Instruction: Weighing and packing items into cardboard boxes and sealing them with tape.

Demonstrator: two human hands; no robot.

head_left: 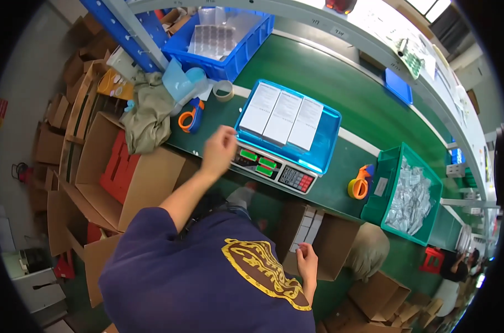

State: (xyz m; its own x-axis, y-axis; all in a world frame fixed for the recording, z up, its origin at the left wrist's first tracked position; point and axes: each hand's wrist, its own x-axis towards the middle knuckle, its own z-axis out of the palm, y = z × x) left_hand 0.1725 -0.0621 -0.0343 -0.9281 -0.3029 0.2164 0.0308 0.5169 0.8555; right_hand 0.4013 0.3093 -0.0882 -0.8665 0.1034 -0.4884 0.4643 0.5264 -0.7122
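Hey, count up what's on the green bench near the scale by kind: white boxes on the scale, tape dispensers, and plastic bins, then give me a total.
White boxes on the scale tray: 3
Orange tape dispensers: 2
Plastic bins: 2 (one blue, one green)
Total: 7

The left hand hovers at the scale's front edge.

Left hand (219,149) raised far forward on an outstretched bare forearm, fingers loosely curled. Right hand (307,261) held near, low, fingers pinched together.
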